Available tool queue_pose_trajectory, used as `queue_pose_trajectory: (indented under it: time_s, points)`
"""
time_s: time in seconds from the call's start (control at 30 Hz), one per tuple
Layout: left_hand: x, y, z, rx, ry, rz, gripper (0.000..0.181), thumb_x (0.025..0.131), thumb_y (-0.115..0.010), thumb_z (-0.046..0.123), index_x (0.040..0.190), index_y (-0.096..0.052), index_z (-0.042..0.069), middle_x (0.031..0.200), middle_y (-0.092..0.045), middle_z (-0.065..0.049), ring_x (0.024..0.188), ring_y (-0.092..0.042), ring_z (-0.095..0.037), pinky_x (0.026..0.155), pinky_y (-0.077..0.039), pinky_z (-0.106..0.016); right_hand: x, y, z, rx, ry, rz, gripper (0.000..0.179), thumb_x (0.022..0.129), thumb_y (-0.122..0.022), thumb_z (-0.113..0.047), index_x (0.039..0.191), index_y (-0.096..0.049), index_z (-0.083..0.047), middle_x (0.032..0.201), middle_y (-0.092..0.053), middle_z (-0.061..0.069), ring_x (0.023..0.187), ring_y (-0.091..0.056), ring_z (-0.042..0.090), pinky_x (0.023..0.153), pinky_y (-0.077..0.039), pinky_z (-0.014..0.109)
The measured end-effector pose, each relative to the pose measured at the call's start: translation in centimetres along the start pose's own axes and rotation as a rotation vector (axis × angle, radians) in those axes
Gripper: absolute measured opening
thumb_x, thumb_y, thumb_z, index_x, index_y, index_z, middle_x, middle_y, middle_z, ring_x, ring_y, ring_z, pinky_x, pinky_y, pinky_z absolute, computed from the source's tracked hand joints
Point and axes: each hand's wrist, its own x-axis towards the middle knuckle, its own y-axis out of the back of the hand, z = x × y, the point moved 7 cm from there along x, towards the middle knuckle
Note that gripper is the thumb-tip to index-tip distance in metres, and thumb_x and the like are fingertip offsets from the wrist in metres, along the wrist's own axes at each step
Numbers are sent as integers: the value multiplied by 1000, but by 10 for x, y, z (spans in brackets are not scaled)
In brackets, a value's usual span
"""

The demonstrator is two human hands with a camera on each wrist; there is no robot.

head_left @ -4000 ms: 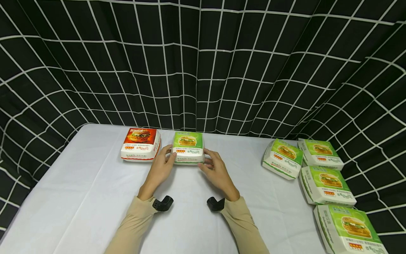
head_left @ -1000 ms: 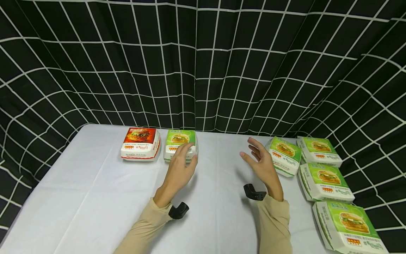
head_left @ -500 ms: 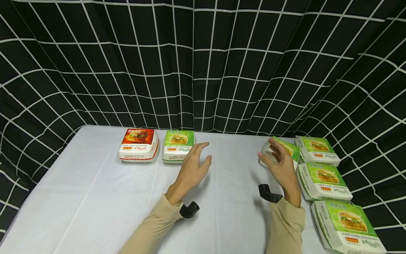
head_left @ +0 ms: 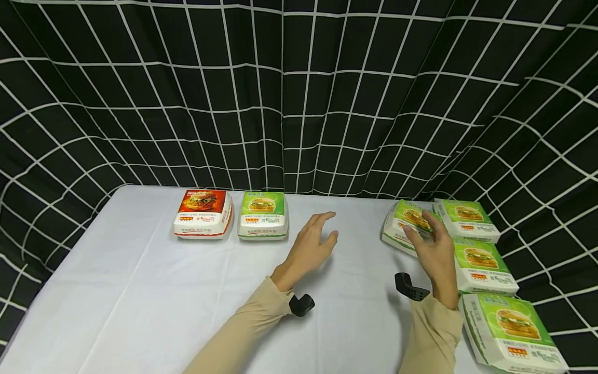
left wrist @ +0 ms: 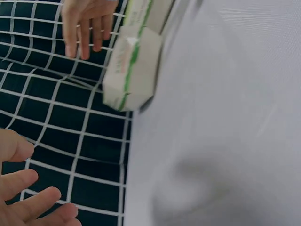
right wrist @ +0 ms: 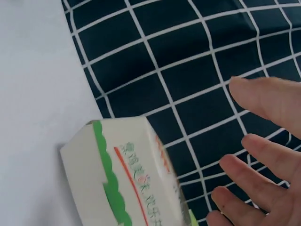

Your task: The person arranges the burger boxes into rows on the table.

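My left hand hovers over the middle of the white table with its fingers spread and nothing in them. My right hand is above the near right side of a tilted-angle green-and-white burger box, covering part of it. In the right wrist view the fingers of that hand are apart from the burger box. The left wrist view shows this box too, with the right hand beside it and my left fingers held loosely apart.
A red-and-white burger box and a green one stand side by side at the back left. Along the right edge lies a column of green burger boxes: far, middle and near. A black gridded curtain hangs behind the table.
Both hands first held the left green box, which now stands nearer the red box, released. Both hands have since moved right, the right one reaching over the angled green box.
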Motion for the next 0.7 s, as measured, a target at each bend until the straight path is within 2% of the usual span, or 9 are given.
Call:
queue_pose_trajectory:
  time_s: [0.23, 0.43, 0.57, 0.7]
  points:
    - [11, -33, -1, 32, 8, -88, 50, 99, -55, 25, 146, -47, 12, 148, -50, -8, 140, -45, -23, 116, -38, -41, 3, 7, 17, -39, -42, 30, 67, 98, -61, -31, 156, -32, -13, 163, -26, 13, 152, -22, 32, 123, -23, 48]
    - [18, -60, -2, 46, 8, -180, 52, 101, -54, 28, 149, -43, 13, 151, -48, -7, 141, -45, -23, 116, -38, -41, 4, 14, 30, -44, -58, 72, 63, 98, -61, -29, 154, -36, -12, 159, -29, 16, 149, -26, 34, 121, -25, 50]
    - [23, -73, 2, 35, 2, -203, 53, 101, -54, 28, 150, -42, 14, 150, -48, -6, 140, -45, -21, 116, -38, -39, 7, 14, 36, -46, -64, 93, 60, 99, -59, -24, 152, -38, -7, 156, -32, 19, 147, -30, 34, 120, -28, 49]
    - [30, -83, 8, 36, 9, -207, 53, 101, -54, 29, 151, -42, 15, 149, -50, -5, 140, -46, -20, 116, -38, -38, 7, 13, 41, -66, -61, 90, 60, 99, -59, -18, 152, -36, -2, 158, -28, 22, 147, -28, 38, 120, -28, 51]
